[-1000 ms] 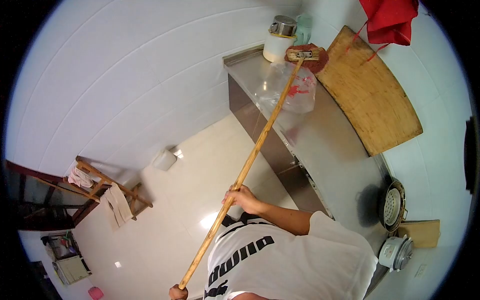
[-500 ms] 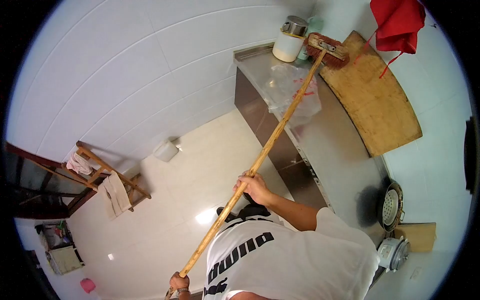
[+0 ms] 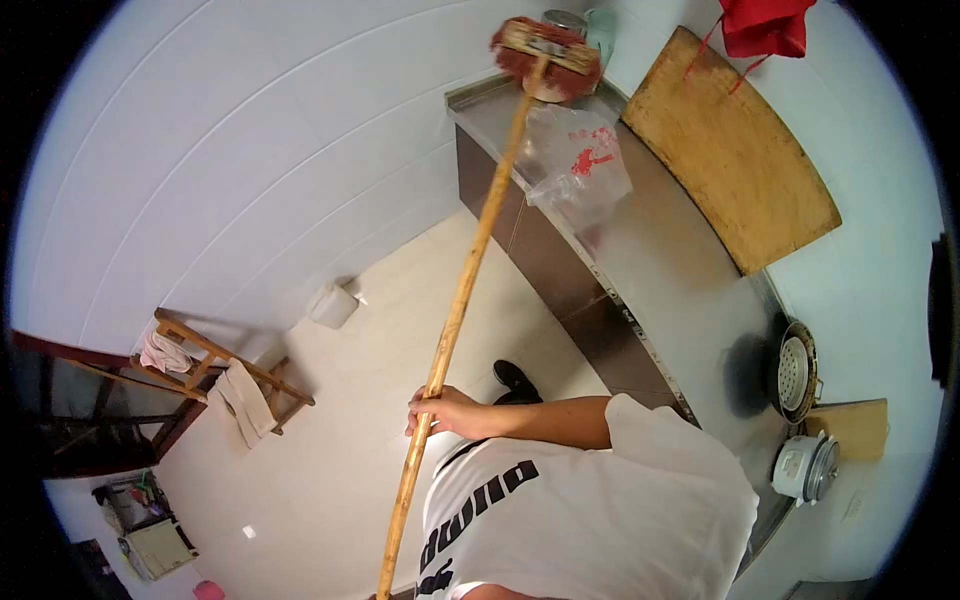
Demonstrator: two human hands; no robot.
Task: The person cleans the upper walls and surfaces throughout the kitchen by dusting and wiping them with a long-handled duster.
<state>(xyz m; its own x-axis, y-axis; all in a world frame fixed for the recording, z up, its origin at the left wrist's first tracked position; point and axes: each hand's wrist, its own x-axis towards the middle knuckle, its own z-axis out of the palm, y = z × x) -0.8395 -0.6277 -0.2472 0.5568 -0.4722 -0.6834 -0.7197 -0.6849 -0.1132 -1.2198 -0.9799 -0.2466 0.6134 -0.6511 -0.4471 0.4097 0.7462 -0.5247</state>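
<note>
My right hand (image 3: 447, 411) is wrapped round the wooden pole of a long-handled push broom (image 3: 470, 270), partway along its length. The broom head, with reddish bristles and a pale wooden block, is raised at the top of the view. It overlaps a white container (image 3: 545, 92) on the counter's far corner; I cannot tell if they touch. The pole's lower end runs out at the bottom edge, and my left hand is out of sight there.
A steel counter (image 3: 690, 300) runs along the right with a clear plastic bag (image 3: 580, 165), a large wooden board (image 3: 735, 150), a pan with a steamer plate (image 3: 795, 375) and a rice cooker (image 3: 805, 468). A wooden chair (image 3: 235, 375) and a white plastic jug (image 3: 332, 305) stand left.
The broom head has swung left, from beside the wooden board to in front of the white container. My right hand has moved left and down with the pole. My left hand has left the view.
</note>
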